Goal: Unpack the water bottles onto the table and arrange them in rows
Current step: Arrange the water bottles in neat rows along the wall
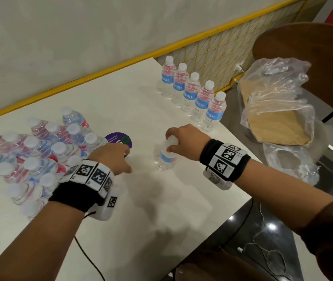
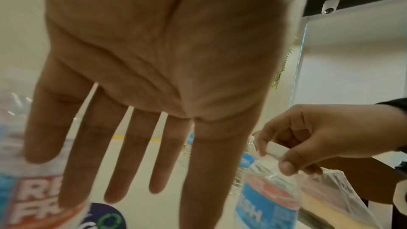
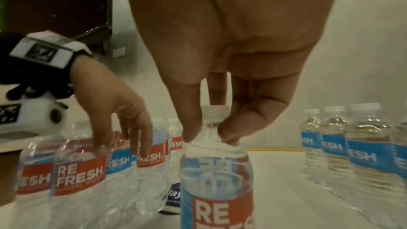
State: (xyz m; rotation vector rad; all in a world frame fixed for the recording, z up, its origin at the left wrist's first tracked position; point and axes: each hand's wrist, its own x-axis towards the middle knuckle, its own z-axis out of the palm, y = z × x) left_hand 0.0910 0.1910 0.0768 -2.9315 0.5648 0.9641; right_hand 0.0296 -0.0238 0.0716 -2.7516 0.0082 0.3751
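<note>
Right hand (image 1: pixel 184 141) pinches upright bottle (image 1: pixel 166 157) neck; left hand (image 1: pixel 112 157) hovers, fingers spread.
</note>
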